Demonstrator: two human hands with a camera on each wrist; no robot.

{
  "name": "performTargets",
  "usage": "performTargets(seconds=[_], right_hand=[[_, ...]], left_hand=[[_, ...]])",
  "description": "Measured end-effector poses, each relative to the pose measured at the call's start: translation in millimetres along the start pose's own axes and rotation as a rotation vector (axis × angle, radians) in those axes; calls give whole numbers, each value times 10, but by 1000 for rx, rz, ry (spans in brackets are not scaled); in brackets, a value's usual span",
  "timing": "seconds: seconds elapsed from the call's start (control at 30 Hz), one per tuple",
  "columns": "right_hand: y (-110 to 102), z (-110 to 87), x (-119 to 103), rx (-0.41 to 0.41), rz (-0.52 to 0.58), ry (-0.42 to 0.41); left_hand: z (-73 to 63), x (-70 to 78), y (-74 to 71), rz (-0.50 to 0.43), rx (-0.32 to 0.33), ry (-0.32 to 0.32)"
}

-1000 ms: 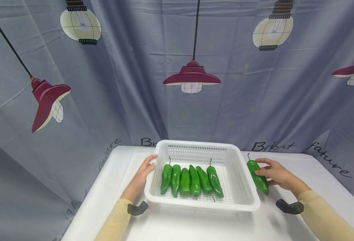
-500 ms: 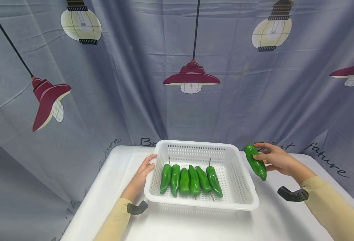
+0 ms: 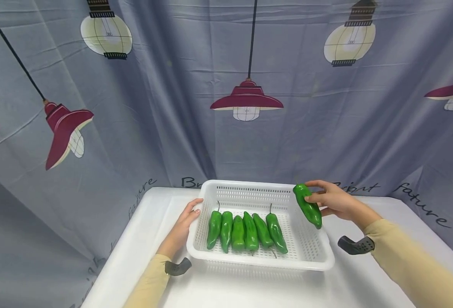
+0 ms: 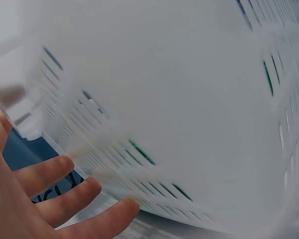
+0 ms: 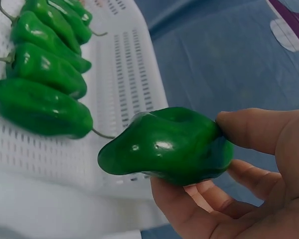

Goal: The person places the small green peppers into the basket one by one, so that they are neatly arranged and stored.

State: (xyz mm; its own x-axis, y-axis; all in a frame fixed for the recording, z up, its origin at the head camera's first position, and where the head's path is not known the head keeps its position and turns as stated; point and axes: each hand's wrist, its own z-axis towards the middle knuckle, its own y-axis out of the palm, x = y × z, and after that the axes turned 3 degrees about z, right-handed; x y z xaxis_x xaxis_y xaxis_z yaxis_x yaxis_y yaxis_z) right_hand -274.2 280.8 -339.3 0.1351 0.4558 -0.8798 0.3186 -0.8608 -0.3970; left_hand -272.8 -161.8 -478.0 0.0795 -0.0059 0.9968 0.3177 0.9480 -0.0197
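Note:
My right hand pinches a green pepper between thumb and fingers, held up over the right wall of a white slotted basket. In the right wrist view this pepper lies across the fingers, its narrow end pointing left toward the basket. Inside the basket several more green peppers lie side by side in a row. At the basket's left side rests my left hand; in the left wrist view its fingers are spread and fairly straight along the outer wall.
The basket stands on a white table. Within it, bare slotted floor shows to the right of the pepper row. Behind the table hangs a grey-blue curtain printed with lamps and lettering.
My right hand has lifted the pepper off the table right of the basket and carried it left, over the basket's right rim. My left hand stays at the basket's side.

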Motion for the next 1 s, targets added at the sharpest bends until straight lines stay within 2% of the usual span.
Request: performTargets(seconds=[0.37,0.57,1.0], right_hand=[[199,67,-16,9,12,11],[300,103,10,-8,29,38],[512,172,25,-51,-13,85]], left_hand=[[14,-15,2,-23,-7,-3],[12,-11,5,-25,-5,-1],[-2,3,9,-7,10,0]])
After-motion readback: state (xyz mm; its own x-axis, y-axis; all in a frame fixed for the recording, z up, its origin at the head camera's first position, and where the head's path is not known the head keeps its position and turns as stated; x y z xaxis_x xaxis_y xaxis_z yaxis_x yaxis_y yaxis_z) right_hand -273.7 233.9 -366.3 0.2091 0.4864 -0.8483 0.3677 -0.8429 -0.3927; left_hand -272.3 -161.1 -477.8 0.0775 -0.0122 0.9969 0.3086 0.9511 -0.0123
